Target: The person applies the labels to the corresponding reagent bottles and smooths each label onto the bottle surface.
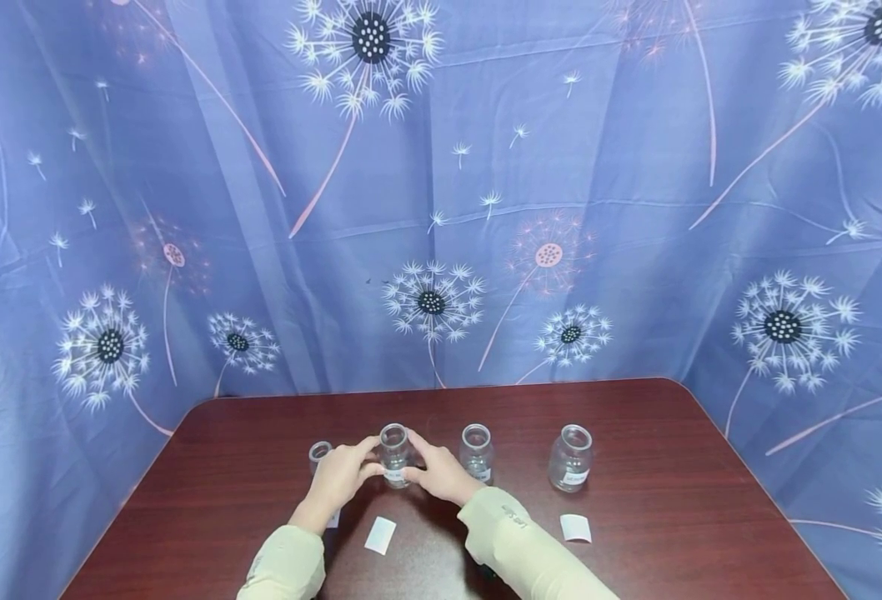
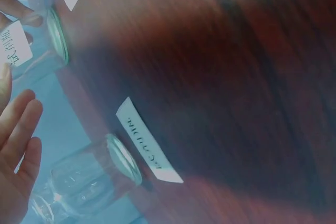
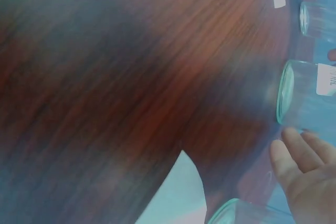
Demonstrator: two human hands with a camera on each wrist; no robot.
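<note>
A small clear glass jar (image 1: 395,450) stands upright between the two hands, a white printed label (image 1: 394,476) low on its front. From its left, the left hand (image 1: 345,473) holds it with thumb and fingers. The right hand (image 1: 441,473) grips it from the opposite side, index finger near the rim and thumb at the label's edge. Part of this label (image 2: 14,44) also shows in the left wrist view, with fingers around the jar. In the right wrist view, the right hand (image 3: 310,174) has its fingertips beside the jar's base (image 3: 285,93).
Another jar (image 1: 320,451) stands partly behind the left hand. Two labelled jars, one (image 1: 476,440) near the right hand and one (image 1: 573,454) farther right, share the brown table (image 1: 658,483). White slips (image 1: 380,535) (image 1: 576,527) lie in front. A blue dandelion curtain (image 1: 441,192) hangs behind.
</note>
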